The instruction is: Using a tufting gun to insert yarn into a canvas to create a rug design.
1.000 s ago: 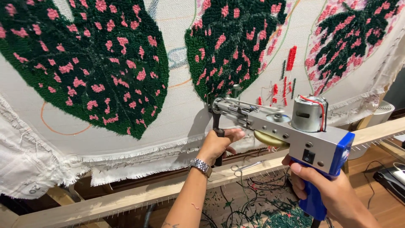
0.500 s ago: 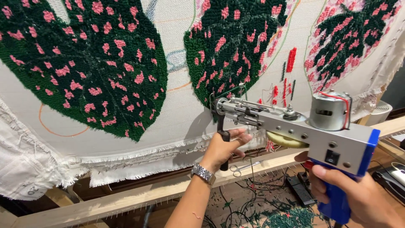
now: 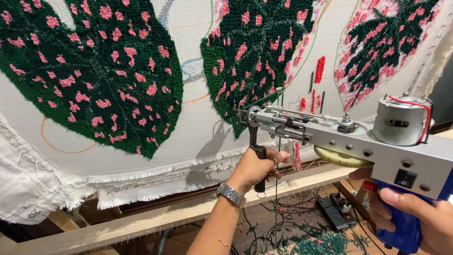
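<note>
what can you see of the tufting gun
The tufting gun is a grey metal body held level, tip near the cloth at a dark green leaf. A silver motor with red wire sits on top, a yellow gear beneath. The left hand grips its black front handle; the right hand holds the blue rear grip.

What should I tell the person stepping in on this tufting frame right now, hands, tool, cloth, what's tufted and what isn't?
Left hand: wrapped around the black front handle of the tufting gun.
Right hand: gripping the blue rear grip.
Gun's needle end sits at the backing cloth, by the lower tip of the middle green leaf.
Tufted: three green leaves with pink spots, plus short red strokes.
Bare: drawn outlines between leaves and the cloth's lower edge. Yarn scraps lie below the wooden frame.
</note>
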